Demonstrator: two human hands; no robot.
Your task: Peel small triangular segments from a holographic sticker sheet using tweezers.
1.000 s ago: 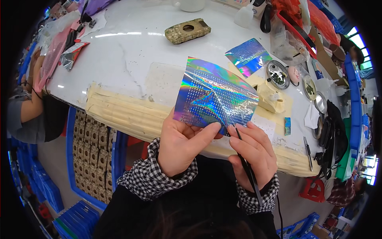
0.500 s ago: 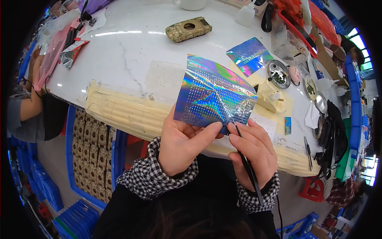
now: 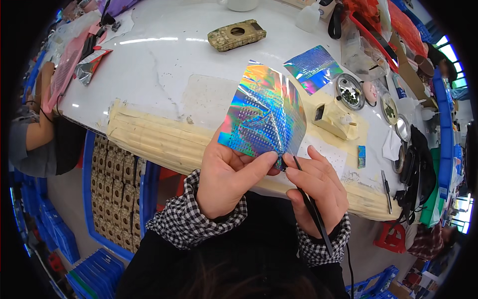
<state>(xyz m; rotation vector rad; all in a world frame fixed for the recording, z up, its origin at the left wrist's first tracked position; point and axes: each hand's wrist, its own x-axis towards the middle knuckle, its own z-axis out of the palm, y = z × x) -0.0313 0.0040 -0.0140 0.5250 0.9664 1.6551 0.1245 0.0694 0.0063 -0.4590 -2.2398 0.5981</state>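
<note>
My left hand (image 3: 231, 174) pinches the lower edge of a shiny rainbow holographic sticker sheet (image 3: 266, 112), thumb on top. The sheet is bent and creased toward the thumb, with rows of small marks on it. My right hand (image 3: 318, 192) grips black tweezers (image 3: 311, 207), their tips at the sheet's lower edge beside my left thumb. Whether the tips hold a sticker is too small to tell. Farther off on the table lies a camouflage-patterned tank hull (image 3: 236, 36) with a round hole in its top. A second holographic sheet (image 3: 312, 69) lies flat to the right.
Right of my hands are a tape-covered block (image 3: 334, 122), a round metal dish (image 3: 349, 91) with small dark-green parts, and a pen-like tool (image 3: 386, 191). A blue crate (image 3: 89, 209) of similar hulls stands lower left. Another person's arm (image 3: 42, 124) is at the left.
The held sheet has turned and bent, its right side drawing inward and its top edge rising slightly. Both hands stay almost in place.
</note>
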